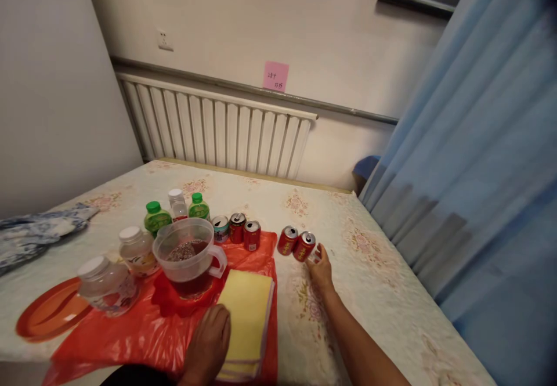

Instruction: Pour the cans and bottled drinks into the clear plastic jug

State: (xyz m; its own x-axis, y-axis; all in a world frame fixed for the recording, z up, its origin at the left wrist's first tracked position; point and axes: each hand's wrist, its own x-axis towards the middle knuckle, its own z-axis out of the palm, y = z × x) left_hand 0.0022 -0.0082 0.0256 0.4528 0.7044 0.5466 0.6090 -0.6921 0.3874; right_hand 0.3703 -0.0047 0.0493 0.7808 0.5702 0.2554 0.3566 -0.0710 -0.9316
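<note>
My right hand (321, 268) is beside a red drink can (304, 248), thumb and fingers apart. A gap shows between the fingers and the can; the thumb is close to its lower side, and I cannot tell if it touches. A second red can (288, 241) stands upright just left of it. My left hand (210, 335) lies curled at the left edge of a folded yellow cloth (248, 305), with nothing visible in it. Beyond this hand, a clear plastic measuring jug (185, 252) holds dark red-brown liquid with foam on top.
Red plastic sheet (143, 339) underlies the jug and cloth. Around the jug stand white-capped jars (111, 290), green-capped bottles (157, 219), a small white-capped bottle (177, 203) and several cans (252, 236). An orange tray (47, 316) lies left; a blue curtain (474, 159) hangs right.
</note>
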